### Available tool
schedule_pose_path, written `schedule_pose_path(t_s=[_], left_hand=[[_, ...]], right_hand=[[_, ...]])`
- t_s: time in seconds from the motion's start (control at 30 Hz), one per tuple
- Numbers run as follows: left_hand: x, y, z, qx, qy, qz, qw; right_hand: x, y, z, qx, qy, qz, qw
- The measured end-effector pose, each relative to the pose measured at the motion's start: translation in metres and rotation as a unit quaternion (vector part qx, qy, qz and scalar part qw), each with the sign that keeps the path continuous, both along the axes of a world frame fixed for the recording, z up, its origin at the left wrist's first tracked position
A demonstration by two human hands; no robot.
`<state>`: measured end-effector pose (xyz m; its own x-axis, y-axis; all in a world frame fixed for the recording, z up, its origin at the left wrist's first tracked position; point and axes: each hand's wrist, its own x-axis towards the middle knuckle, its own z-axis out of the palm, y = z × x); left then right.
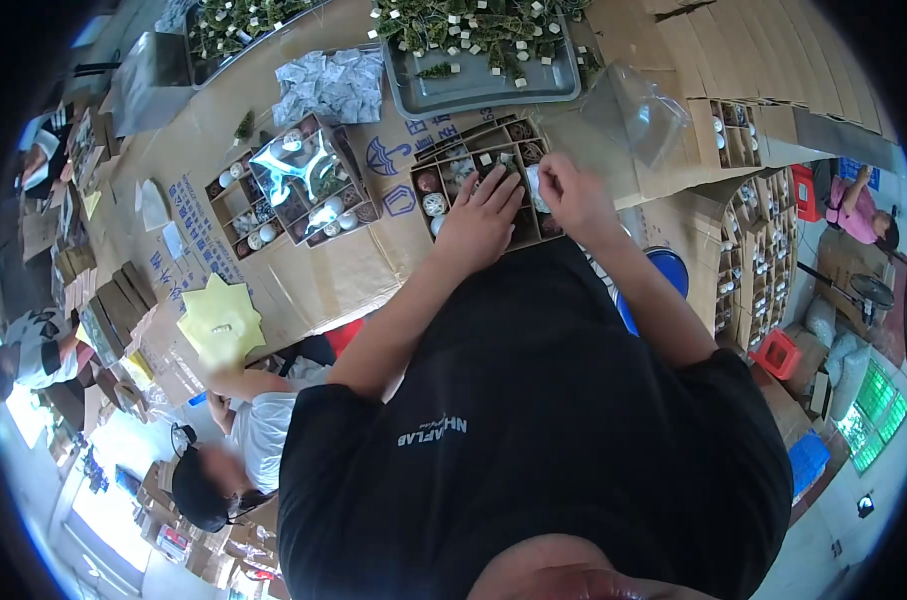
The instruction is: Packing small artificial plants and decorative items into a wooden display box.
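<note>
1. The left hand [481, 222] lies flat, fingers spread, on the divided box [484, 180] in front of the person, grasping nothing.
2. The right hand [572, 196] is at the box's right edge, pinching a small white packet [535, 183] between its fingertips.
3. The box sits on a cardboard table [314, 280] printed with blue signs; its cells hold round ornaments.
4. To the left, a second divided box [289, 190] lies under a shiny clear wrapper.
5. Behind stands a grey tray [474, 90] of green sprigs with white tags, with a heap of white sachets [334, 85] to its left.
6. A yellow star-shaped card [221, 320] lies near the table's edge.
7. Stacked divided boxes [759, 250] stand to the right.
</note>
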<state>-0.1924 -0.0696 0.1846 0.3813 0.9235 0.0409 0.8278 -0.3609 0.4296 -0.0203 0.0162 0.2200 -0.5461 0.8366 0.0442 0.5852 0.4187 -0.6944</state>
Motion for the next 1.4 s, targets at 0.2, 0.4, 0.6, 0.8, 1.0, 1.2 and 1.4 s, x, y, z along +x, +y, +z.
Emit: schedule_pose_path(t_s=[0.2, 0.4, 0.6, 0.8, 1.0, 1.2, 1.4], left_hand=[[0.001, -0.009, -0.008, 0.002, -0.02, 0.013, 1.0], [-0.001, -0.009, -0.011, 0.03, -0.04, 0.019, 0.999], [-0.004, -0.008, -0.014, 0.007, -0.072, 0.044, 0.996], [-0.004, -0.003, -0.009, 0.008, -0.066, 0.038, 0.997], [0.001, 0.005, -0.001, 0.007, -0.062, 0.027, 0.998], [0.006, 0.004, 0.006, -0.028, -0.054, 0.043, 0.997], [0.03, 0.014, 0.019, -0.043, -0.045, 0.085, 0.994]], right_hand=[[-0.002, -0.001, -0.028, 0.035, -0.008, 0.074, 0.997], [-0.012, -0.002, -0.041, 0.067, -0.142, 0.108, 0.982], [-0.016, -0.01, -0.05, 0.107, -0.15, 0.058, 0.981], [-0.011, -0.018, -0.042, 0.043, -0.071, 0.017, 0.996], [-0.014, 0.004, -0.045, -0.064, -0.163, -0.02, 0.984], [-0.01, 0.039, -0.031, -0.132, -0.197, 0.07, 0.969], [0.159, 0.117, -0.156, 0.115, -0.275, -0.088, 0.95]])
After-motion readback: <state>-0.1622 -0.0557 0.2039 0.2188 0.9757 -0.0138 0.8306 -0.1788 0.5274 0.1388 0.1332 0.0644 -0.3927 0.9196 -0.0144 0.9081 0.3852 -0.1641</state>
